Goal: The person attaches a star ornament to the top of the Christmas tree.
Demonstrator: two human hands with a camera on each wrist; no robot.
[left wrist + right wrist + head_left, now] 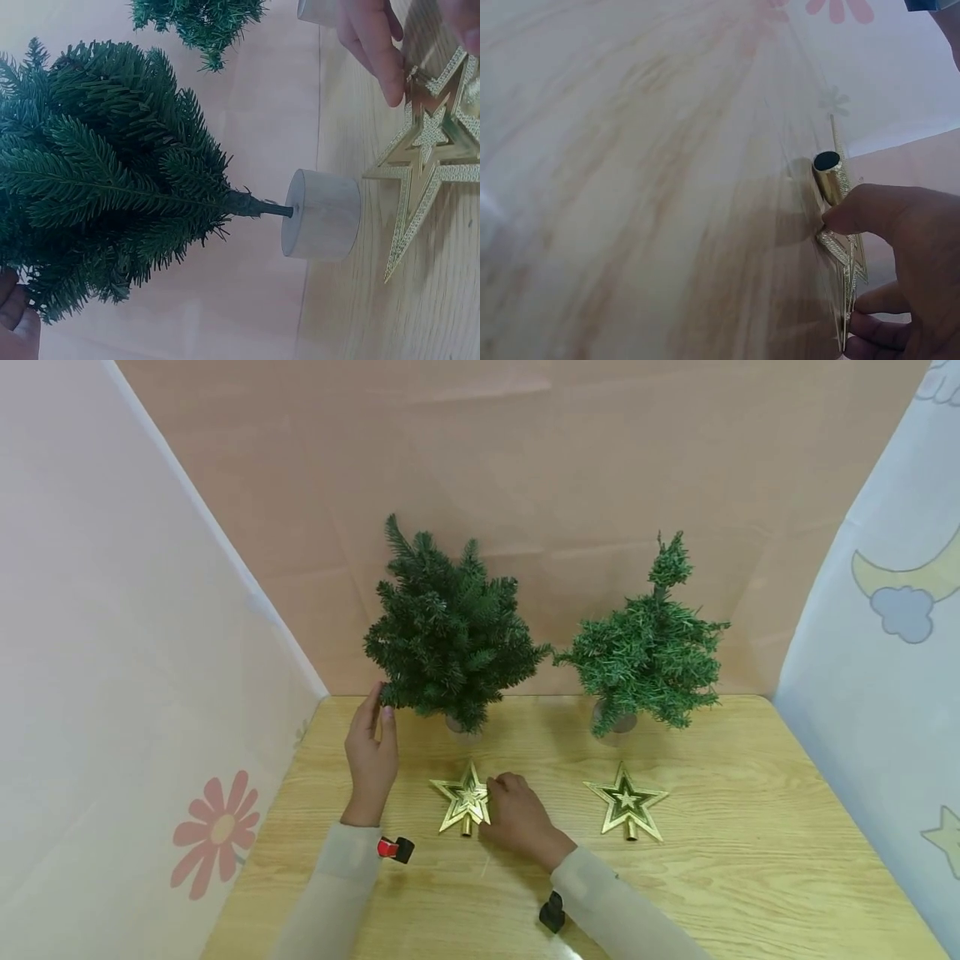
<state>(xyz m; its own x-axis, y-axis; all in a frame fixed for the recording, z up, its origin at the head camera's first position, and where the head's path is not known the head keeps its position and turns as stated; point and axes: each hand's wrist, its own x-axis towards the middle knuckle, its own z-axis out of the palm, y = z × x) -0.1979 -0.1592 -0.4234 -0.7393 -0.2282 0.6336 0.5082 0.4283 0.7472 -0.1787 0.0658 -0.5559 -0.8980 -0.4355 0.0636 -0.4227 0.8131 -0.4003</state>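
Observation:
A dark green artificial Christmas tree (pixel 450 635) stands at the back left on a round pale wooden base (pixel 326 216). At its lower left branches is my left hand (pixel 371 760), fingers extended up and the thumb apart, fingertips right at the needles. In front of this tree a gold star tree topper (pixel 463 797) lies low over the table, socket toward me. My right hand (pixel 519 814) pinches its right side; the right wrist view shows the thumb (pixel 855 210) beside the socket and the fingers at the star's edge.
A second, lighter green tree (pixel 648 652) stands at the back right, its branch tips close to the first tree. Before it a second gold star (pixel 627 802) lies on the wooden table (pixel 750 827). Cloth walls (pixel 487 452) enclose the back and both sides.

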